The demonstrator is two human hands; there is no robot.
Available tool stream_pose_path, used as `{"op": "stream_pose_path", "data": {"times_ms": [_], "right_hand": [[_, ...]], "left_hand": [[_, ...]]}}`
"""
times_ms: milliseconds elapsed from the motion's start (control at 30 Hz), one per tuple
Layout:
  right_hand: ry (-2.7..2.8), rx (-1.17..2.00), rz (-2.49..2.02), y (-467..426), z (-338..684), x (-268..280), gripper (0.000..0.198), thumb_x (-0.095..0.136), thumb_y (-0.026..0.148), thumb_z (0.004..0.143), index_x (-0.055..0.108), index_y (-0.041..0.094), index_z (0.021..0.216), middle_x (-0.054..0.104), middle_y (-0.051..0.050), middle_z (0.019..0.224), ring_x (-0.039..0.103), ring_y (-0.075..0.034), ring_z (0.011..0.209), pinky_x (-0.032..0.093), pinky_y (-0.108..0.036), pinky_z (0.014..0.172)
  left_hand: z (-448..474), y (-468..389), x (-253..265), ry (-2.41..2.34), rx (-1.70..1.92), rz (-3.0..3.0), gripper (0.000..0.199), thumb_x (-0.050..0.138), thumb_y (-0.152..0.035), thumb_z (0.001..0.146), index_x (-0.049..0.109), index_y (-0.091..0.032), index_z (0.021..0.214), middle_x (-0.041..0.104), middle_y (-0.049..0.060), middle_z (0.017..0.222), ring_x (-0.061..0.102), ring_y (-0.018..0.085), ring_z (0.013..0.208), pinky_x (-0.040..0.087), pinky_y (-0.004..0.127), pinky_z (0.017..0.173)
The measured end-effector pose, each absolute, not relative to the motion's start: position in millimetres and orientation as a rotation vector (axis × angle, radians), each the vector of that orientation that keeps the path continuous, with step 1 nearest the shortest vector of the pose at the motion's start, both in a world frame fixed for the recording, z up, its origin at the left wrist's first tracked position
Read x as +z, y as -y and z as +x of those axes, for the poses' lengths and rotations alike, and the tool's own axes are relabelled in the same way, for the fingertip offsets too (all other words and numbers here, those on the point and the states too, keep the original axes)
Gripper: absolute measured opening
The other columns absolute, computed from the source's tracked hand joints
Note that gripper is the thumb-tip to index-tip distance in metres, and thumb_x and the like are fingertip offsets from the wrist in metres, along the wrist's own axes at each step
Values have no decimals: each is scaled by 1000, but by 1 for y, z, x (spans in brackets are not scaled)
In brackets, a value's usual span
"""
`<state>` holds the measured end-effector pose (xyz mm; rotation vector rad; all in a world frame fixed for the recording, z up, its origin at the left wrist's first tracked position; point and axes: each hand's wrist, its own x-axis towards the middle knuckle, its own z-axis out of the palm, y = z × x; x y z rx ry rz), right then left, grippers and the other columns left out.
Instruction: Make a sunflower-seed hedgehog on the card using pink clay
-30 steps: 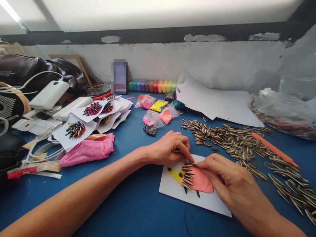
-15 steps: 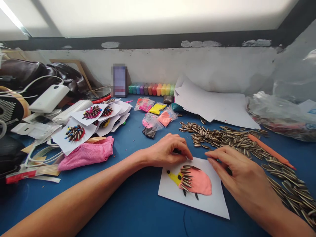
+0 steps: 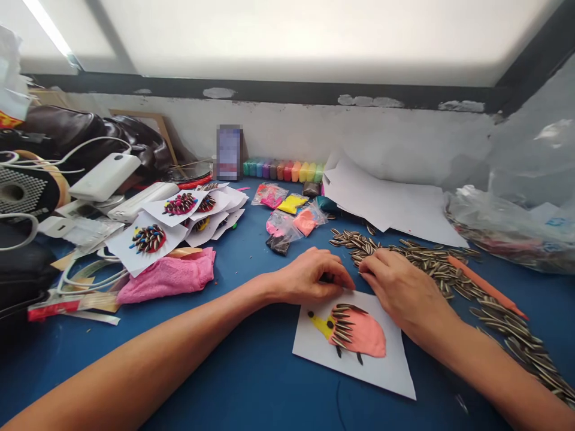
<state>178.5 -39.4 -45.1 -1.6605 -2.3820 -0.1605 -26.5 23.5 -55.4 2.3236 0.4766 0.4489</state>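
A white paper card [image 3: 309, 341] carries a hedgehog shape with a flat pink clay body [image 3: 366, 335] and a yellow clay head [image 3: 320, 323]. Striped sunflower seeds [image 3: 342, 328] stick out of the body along its left and upper edge. My left hand [image 3: 309, 276] rests at the card's top edge, fingers curled in; anything inside them is hidden. Beyond the card's upper right corner, my right hand [image 3: 399, 287] has thumb and fingers pinched together at the near edge of a loose sunflower seed pile [image 3: 431, 254]. What is between its fingertips is too small to make out.
Bags of coloured clay [image 3: 291, 203] lie behind my left hand. Finished seed-covered cards [image 3: 128, 254], a pink cloth [image 3: 171, 278] and a white power bank [image 3: 104, 176] crowd the left. An orange stick-like tool [image 3: 487, 287] lies among the seeds; paper sheets [image 3: 395, 206] are behind.
My right hand has moved left and away from me, from beside the card to the seed pile, its fingertips drawing together. My left hand stays at the card's top edge. The view has tilted slightly.
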Motion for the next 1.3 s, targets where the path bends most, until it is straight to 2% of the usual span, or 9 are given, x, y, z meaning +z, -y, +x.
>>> {"op": "stream_pose_path", "data": {"times_ms": [167, 267, 400, 533, 667, 867, 1000, 1133, 1300], "right_hand": [[2274, -110, -1653, 65, 181, -26, 23, 39, 29, 97, 59, 21, 89, 65, -6, 85, 63, -19, 75, 49, -31, 64], [2005, 217, -1713, 85, 178, -17, 20, 46, 39, 95, 60, 25, 88, 64, 0, 73, 60, -15, 59, 46, -25, 50], [1698, 671, -1708, 97, 172, -13, 24, 54, 47, 89, 64, 26, 88, 62, 1, 64, 54, -13, 51, 43, -22, 42], [1375, 1245, -1608, 97, 171, -11, 30, 59, 52, 84, 66, 23, 89, 48, 4, 53, 42, -11, 43, 38, -22, 37], [1191, 1440, -1548, 96, 171, -13, 38, 64, 57, 79, 68, 23, 94, 50, 3, 55, 43, -11, 45, 40, -22, 38], [1417, 1135, -1643, 100, 170, -20, 30, 66, 52, 80, 68, 23, 88, 70, -4, 73, 66, -18, 62, 56, -25, 51], [1755, 741, -1704, 108, 168, -25, 21, 60, 44, 88, 70, 26, 83, 70, 1, 70, 65, -15, 58, 51, -22, 47], [1908, 455, -1626, 111, 164, -30, 12, 59, 34, 89, 70, 29, 89, 74, 4, 81, 68, -14, 64, 52, -20, 50], [2039, 221, -1526, 109, 158, -32, 16, 52, 25, 93, 67, 26, 87, 70, 0, 81, 67, -13, 68, 52, -21, 57]], "left_hand": [[-27, -26, -58, -455, 454, 2315, 22, 59, -9, 83, 74, -18, 97, 66, 1, 81, 55, 12, 78, 40, 27, 79], [-27, -26, -58, -455, 449, 2299, 22, 59, -9, 83, 74, -18, 97, 67, 1, 83, 56, 13, 81, 40, 26, 78], [-27, -25, -59, -467, 443, 2298, 21, 58, -11, 84, 74, -18, 97, 67, 1, 84, 56, 12, 80, 41, 27, 78], [-26, -25, -59, -473, 450, 2302, 20, 58, -12, 85, 74, -18, 95, 67, 2, 83, 57, 12, 79, 41, 28, 79], [-26, -25, -58, -464, 453, 2305, 19, 59, -12, 85, 74, -17, 95, 67, 1, 83, 57, 12, 79, 40, 28, 80], [-27, -24, -56, -482, 428, 2319, 19, 58, -14, 86, 74, -19, 95, 68, 1, 85, 56, 12, 79, 39, 28, 81], [-27, -25, -57, -479, 423, 2310, 19, 58, -14, 86, 73, -19, 96, 68, 1, 86, 57, 13, 81, 40, 28, 81], [-27, -26, -58, -479, 423, 2317, 18, 58, -15, 87, 73, -19, 96, 67, 1, 86, 57, 13, 81, 39, 28, 81], [-27, -26, -59, -465, 438, 2322, 17, 60, -14, 86, 74, -18, 96, 67, 1, 84, 57, 12, 80, 39, 28, 81]]}}
